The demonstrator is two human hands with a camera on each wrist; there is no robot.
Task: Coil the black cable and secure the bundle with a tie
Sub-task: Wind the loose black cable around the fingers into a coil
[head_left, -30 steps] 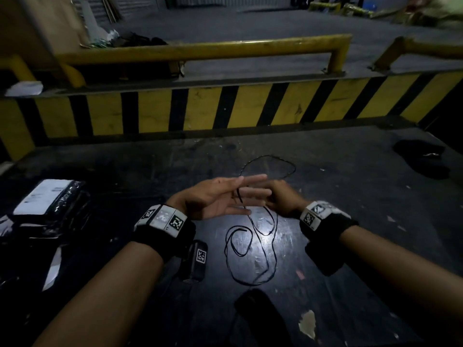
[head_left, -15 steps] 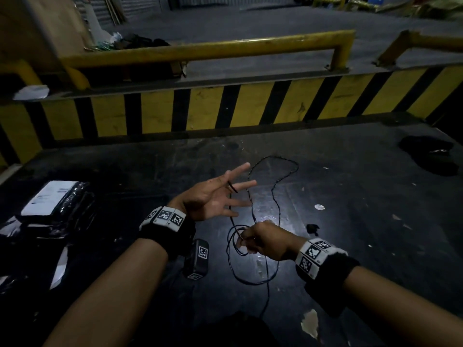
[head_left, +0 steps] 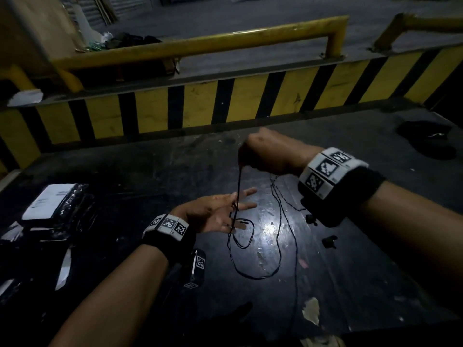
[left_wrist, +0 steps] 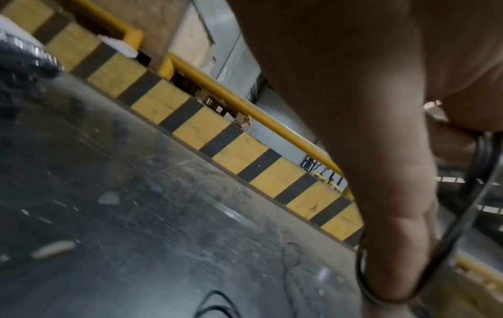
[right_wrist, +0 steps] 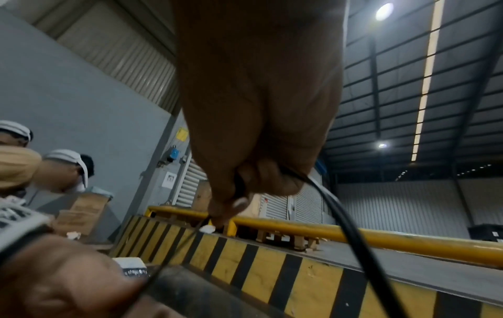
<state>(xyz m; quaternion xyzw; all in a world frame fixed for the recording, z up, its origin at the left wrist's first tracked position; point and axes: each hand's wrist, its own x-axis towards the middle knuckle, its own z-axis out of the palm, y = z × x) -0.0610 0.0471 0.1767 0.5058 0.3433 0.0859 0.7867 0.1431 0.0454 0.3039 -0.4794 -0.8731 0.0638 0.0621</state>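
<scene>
right hand [head_left: 268,154]: raised above the tabletop at 12 o'clock of the left hand, fingers curled, pinching the black cable [head_left: 239,186] between thumb and fingers
left hand [head_left: 215,214]: palm up, fingers spread and straight, low over the tabletop; cable looped round the fingers [left_wrist: 392,247]
black cable: taut strand runs from the left hand's fingers up to the right hand; the rest lies in loose loops on the tabletop at 5 o'clock of the left hand, another strand hanging from the right hand
tabletop [head_left: 150,176]: dark, scuffed, glare spot near the loops
wrapped package [head_left: 52,204]: white label, at 9 o'clock of the left hand
striped barrier [head_left: 200,103]: yellow and black, along the far edge at 12 o'clock
dark cloth [head_left: 428,139]: far right, at 2 o'clock
</scene>
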